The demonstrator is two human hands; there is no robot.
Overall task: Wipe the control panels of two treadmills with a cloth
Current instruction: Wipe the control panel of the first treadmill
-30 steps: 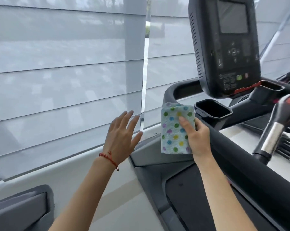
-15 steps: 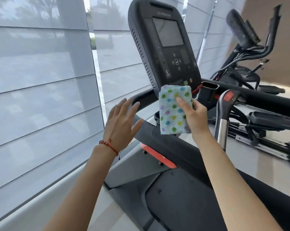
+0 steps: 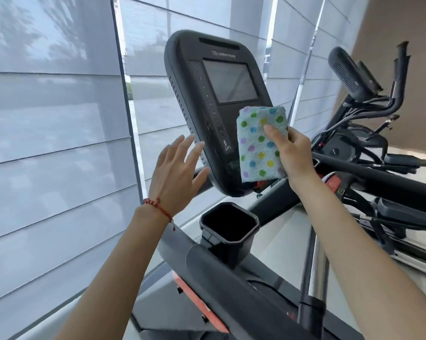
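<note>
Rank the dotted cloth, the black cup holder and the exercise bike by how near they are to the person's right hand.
1. Cloth, held in the right hand.
2. Cup holder, below and to the left.
3. Exercise bike, farther back on the right.

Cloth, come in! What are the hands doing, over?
Right hand grips dotted cloth at control panel. Left hand open beside panel edge. Nothing in the way.

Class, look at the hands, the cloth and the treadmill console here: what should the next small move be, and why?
Probably press the polka-dot cloth flat onto the control panel and start wiping. The right hand holds it folded in front of the panel's lower right, while the open left hand reaches the console's left edge, seemingly to steady it.
</note>
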